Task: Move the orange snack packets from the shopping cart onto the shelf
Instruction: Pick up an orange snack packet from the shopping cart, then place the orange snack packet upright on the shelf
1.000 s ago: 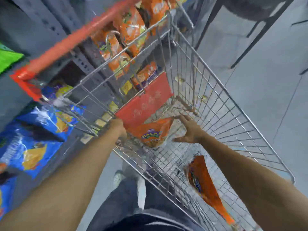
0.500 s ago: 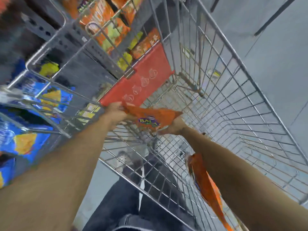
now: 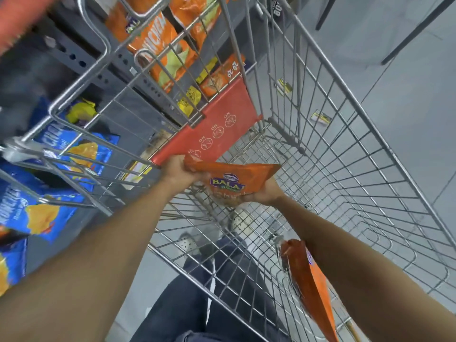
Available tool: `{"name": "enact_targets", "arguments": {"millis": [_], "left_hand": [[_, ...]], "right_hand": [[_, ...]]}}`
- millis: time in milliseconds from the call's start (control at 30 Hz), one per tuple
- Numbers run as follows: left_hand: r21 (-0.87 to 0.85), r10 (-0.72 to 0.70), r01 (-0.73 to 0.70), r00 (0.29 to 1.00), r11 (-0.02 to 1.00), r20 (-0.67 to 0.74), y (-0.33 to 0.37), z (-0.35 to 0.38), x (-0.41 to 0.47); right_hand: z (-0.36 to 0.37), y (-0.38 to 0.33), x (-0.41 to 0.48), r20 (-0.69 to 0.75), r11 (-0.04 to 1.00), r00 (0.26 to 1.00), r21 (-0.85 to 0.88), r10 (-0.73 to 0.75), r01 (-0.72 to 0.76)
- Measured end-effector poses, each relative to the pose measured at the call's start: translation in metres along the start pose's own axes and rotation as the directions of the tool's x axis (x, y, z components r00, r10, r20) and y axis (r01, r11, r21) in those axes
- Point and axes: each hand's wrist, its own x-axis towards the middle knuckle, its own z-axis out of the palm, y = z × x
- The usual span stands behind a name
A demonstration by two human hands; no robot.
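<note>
An orange snack packet [image 3: 232, 178] is held inside the wire shopping cart [image 3: 370, 169], just below the red child-seat flap. My left hand [image 3: 176, 170] pinches its left top corner. My right hand [image 3: 265, 192] supports it from underneath on the right. A second orange packet [image 3: 308, 285] leans against the cart's near wall, partly behind my right forearm. The grey shelf [image 3: 138, 77] stands to the left behind the cart, with orange packets [image 3: 160, 53] on it.
Blue chip bags [image 3: 49, 181] fill the lower shelf at left. The red cart handle [image 3: 22, 18] is blurred at the top left. My legs and shoes show through the cart floor. Grey tiled floor lies at right, with dark furniture legs at the top right.
My right hand has closed under the packet that only my left hand held. The packet has turned flat and risen a little. The view has moved closer to the cart.
</note>
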Motion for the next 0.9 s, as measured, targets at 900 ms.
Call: {"name": "enact_targets", "arguments": {"millis": [900], "left_hand": [[-0.270,0.656,-0.811,0.580,0.519,-0.483,0.065,-0.248,-0.244]], "right_hand": [[0.056,-0.444,-0.032,0.028,0.842,0.853,0.174,-0.522,0.510]]}}
